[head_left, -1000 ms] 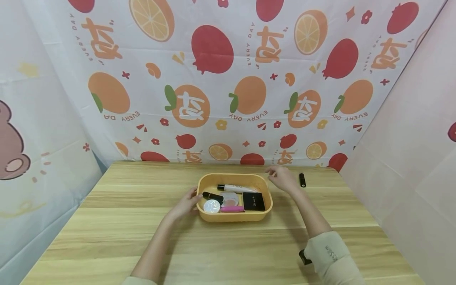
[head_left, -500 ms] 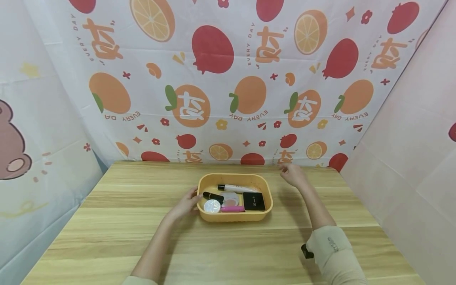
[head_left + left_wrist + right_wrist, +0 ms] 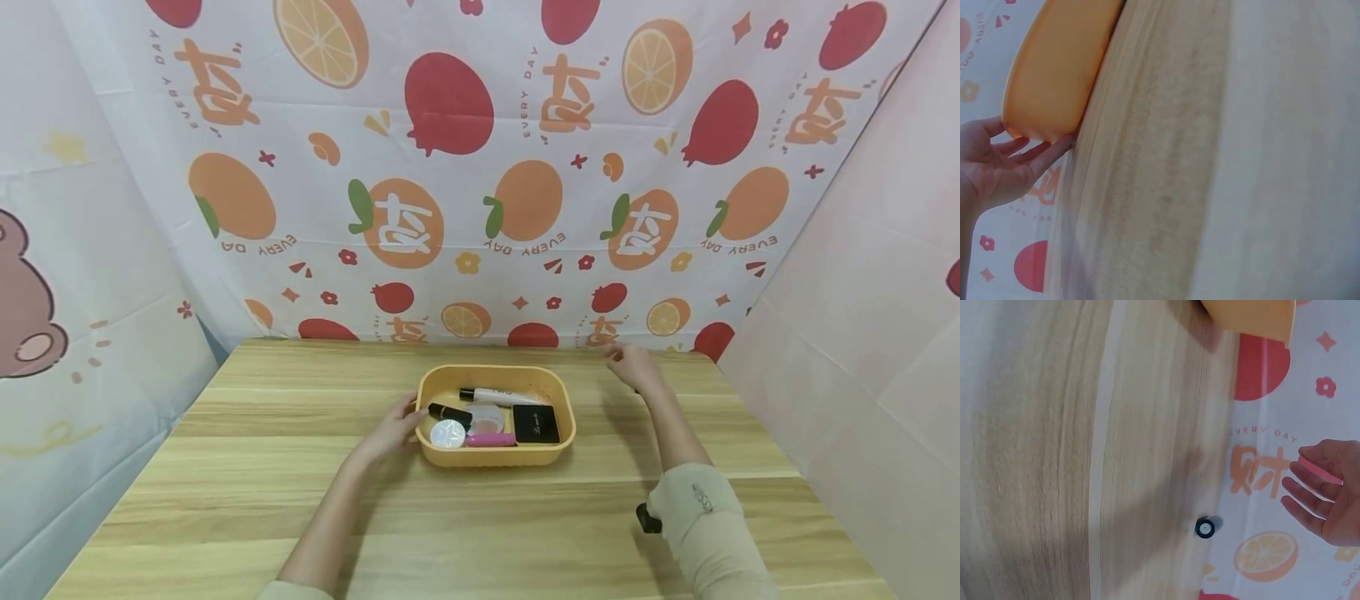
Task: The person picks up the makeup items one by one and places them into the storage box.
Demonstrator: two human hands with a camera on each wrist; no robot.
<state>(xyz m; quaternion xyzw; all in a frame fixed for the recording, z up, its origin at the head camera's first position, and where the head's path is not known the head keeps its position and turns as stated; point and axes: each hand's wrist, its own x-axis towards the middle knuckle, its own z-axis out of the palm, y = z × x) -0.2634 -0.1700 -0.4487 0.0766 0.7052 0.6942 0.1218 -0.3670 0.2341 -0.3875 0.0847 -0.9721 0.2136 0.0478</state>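
Observation:
A yellow plastic basket (image 3: 495, 457) stands on the table, holding makeup items. At its left end, my left hand (image 3: 392, 429) grips the wall with the thumb at the rim and the fingers against the outside, also seen in the left wrist view. Inside are a black lipstick tube (image 3: 450, 415), a round silver-white compact (image 3: 447, 434), a pink tube (image 3: 491, 440), a square black case (image 3: 536, 424) and a white tube with a black cap (image 3: 510, 397). My right hand (image 3: 632, 367), fingers relaxed and holding nothing, hovers right of the basket.
A small black cylinder (image 3: 1205, 527) stands or lies on the table near the right hand, mostly hidden by the arm in the head view. The fruit-patterned cloth (image 3: 465, 208) hangs along the wooden table's (image 3: 480, 533) back edge.
My right hand has moved rightward, away from the basket's right end and in front of the small black cylinder. My left hand and the basket have stayed in place.

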